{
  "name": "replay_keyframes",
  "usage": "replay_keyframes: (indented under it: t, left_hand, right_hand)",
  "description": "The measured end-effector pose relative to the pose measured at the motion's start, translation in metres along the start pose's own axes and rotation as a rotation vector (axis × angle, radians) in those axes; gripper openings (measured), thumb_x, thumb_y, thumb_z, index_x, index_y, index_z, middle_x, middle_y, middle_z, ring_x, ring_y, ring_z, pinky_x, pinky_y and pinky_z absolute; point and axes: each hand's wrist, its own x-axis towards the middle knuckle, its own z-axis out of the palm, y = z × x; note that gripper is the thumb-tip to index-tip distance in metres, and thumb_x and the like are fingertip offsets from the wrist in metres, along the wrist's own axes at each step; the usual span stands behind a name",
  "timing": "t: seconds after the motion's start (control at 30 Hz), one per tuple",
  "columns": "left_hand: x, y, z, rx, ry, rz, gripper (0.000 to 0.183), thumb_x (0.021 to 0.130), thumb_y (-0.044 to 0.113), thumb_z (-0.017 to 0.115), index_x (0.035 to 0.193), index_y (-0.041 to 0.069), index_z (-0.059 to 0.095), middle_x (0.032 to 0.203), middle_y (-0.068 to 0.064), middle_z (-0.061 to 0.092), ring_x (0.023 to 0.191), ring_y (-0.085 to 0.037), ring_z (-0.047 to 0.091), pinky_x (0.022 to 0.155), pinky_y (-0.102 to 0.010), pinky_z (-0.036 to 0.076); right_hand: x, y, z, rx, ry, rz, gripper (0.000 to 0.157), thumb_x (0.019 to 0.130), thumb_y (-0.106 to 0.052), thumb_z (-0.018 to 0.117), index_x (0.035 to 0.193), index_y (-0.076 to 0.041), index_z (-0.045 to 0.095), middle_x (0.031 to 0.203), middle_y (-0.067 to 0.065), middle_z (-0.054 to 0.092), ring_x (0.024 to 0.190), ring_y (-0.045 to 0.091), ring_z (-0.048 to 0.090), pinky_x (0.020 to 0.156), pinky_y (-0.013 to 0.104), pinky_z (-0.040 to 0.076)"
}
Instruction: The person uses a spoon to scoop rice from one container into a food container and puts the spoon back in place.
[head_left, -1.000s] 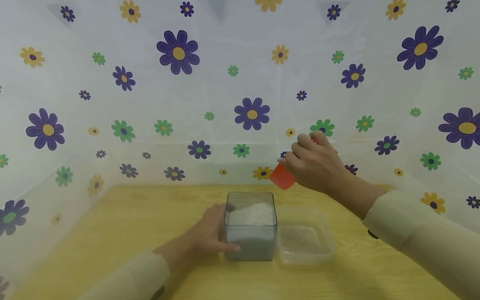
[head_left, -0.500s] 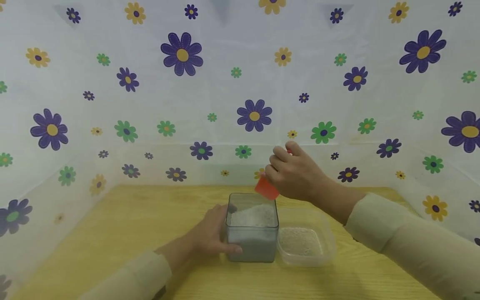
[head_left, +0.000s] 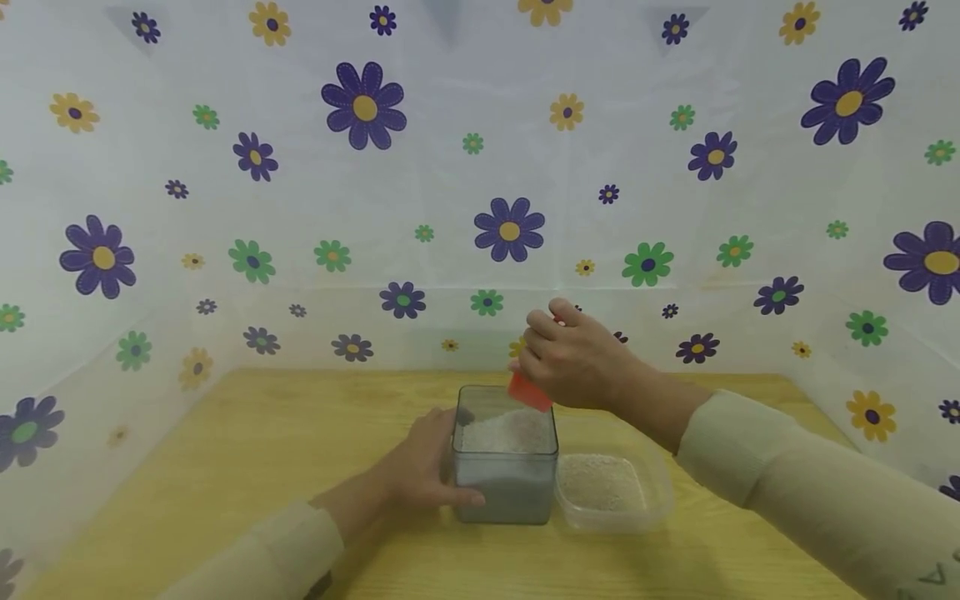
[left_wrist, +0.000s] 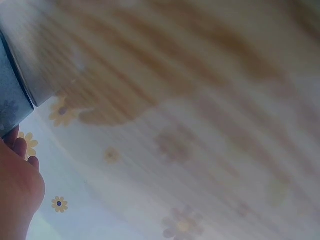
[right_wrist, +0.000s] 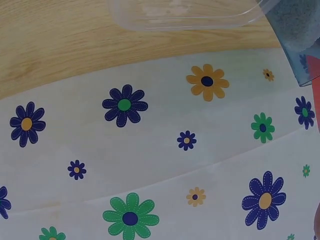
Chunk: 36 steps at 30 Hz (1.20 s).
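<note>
The red scoop (head_left: 530, 392) was gripped in the right hand (head_left: 573, 358), near the rim of the grey container (head_left: 504, 492) clasped by the left hand (head_left: 426, 467). Below the right hand, the clear tub (head_left: 658, 498) held a shallow layer; plenty of white grains (head_left: 506, 431) seemed left in the container.

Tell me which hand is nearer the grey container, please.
Left: the left hand holds the grey container on its left; the right hand, gripping the red scoop, hovers near the container's far right corner.
</note>
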Motion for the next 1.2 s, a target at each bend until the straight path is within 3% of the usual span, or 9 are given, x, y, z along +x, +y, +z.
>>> replay_keyframes:
  t: [0.17, 0.5, 0.73, 1.03, 1.2]
  left_hand:
    - [0.000, -0.002, 0.001, -0.020, 0.003, 0.006, 0.086, 0.062, 0.070, 0.069, 0.125, 0.021, 0.040, 0.107, 0.011, 0.048, 0.099, -0.010, 0.041, 0.086, -0.035, 0.038]
    - [0.001, -0.001, 0.000, -0.009, 0.006, 0.018, 0.085, 0.063, 0.071, 0.068, 0.125, 0.020, 0.040, 0.105, 0.011, 0.048, 0.097, -0.010, 0.041, 0.083, -0.033, 0.037]
    - [0.000, 0.000, -0.001, -0.002, -0.013, -0.016, 0.087, 0.063, 0.072, 0.067, 0.128, 0.021, 0.039, 0.107, 0.011, 0.046, 0.098, -0.010, 0.040, 0.083, -0.034, 0.037]
    - [0.002, -0.003, 0.001, -0.005, 0.006, 0.022, 0.084, 0.063, 0.070, 0.068, 0.126, 0.022, 0.040, 0.108, 0.012, 0.049, 0.099, -0.010, 0.042, 0.086, -0.035, 0.038]
    - [0.002, -0.004, 0.001, 0.000, 0.006, 0.028, 0.084, 0.062, 0.071, 0.069, 0.125, 0.023, 0.040, 0.108, 0.012, 0.051, 0.098, -0.009, 0.044, 0.086, -0.035, 0.039]
  right_hand:
    - [0.001, -0.005, 0.003, 0.005, -0.057, -0.035, 0.031, 0.096, -0.033, 0.049, 0.087, -0.013, 0.070, 0.076, 0.003, 0.065, 0.078, 0.021, 0.049, 0.083, 0.037, 0.046]
    - [0.002, -0.012, 0.004, 0.037, -0.101, -0.018, 0.028, 0.095, -0.033, 0.051, 0.084, -0.014, 0.069, 0.072, 0.002, 0.063, 0.075, 0.021, 0.045, 0.077, 0.036, 0.042]
    - [0.003, -0.020, 0.005, 0.073, -0.159, 0.020, 0.034, 0.096, -0.034, 0.048, 0.081, -0.012, 0.069, 0.070, 0.002, 0.063, 0.071, 0.020, 0.042, 0.063, 0.033, 0.033]
    - [0.002, -0.029, 0.008, 0.104, -0.203, 0.112, 0.040, 0.095, -0.036, 0.046, 0.066, -0.015, 0.062, 0.064, 0.001, 0.060, 0.062, 0.019, 0.040, 0.057, 0.033, 0.029]
    - [0.002, -0.033, 0.007, 0.150, -0.316, 0.173, 0.024, 0.092, -0.032, 0.050, 0.082, -0.021, 0.069, 0.070, -0.001, 0.064, 0.067, 0.019, 0.046, 0.059, 0.034, 0.032]
